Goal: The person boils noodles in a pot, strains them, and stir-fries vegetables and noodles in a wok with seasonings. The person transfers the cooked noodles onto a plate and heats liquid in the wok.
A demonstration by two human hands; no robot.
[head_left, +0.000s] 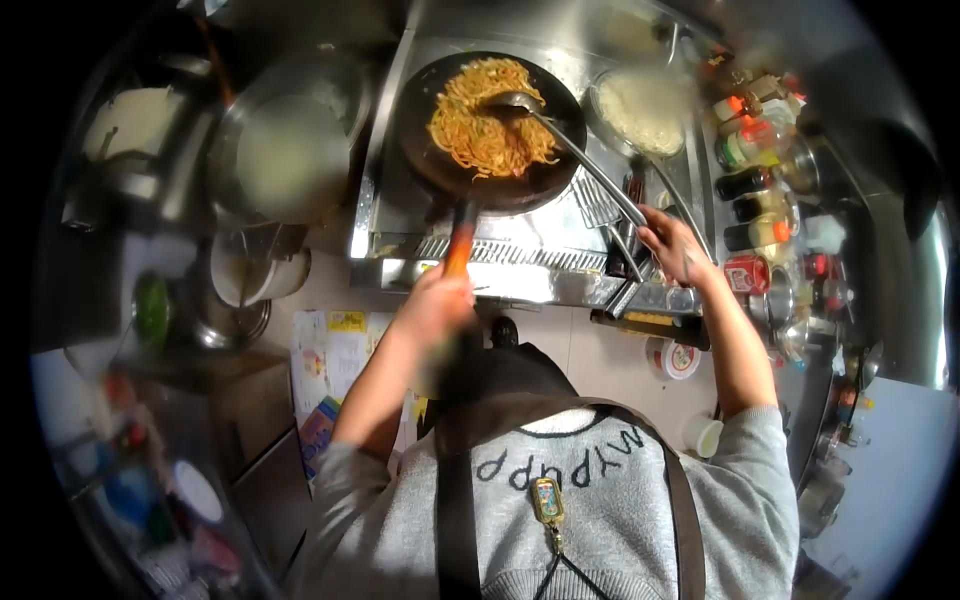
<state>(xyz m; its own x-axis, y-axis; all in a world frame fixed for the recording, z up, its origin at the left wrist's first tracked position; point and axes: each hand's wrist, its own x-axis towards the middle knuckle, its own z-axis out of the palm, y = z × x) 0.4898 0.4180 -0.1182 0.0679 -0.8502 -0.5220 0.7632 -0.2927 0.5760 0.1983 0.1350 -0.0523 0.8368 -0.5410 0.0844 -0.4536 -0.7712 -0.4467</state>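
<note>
A dark wok sits on the stove, filled with orange-brown noodles mixed with bits of other food. My left hand is closed around the wok's orange handle. In my right hand is the long metal handle of a ladle, whose bowl rests on the noodles. A slotted spatula lies on the steel ledge just right of the wok, near my right hand.
A strainer of pale noodles stands right of the wok. Several sauce bottles and jars line the right side. A large pot and a white bucket are to the left. The steel stove edge runs before me.
</note>
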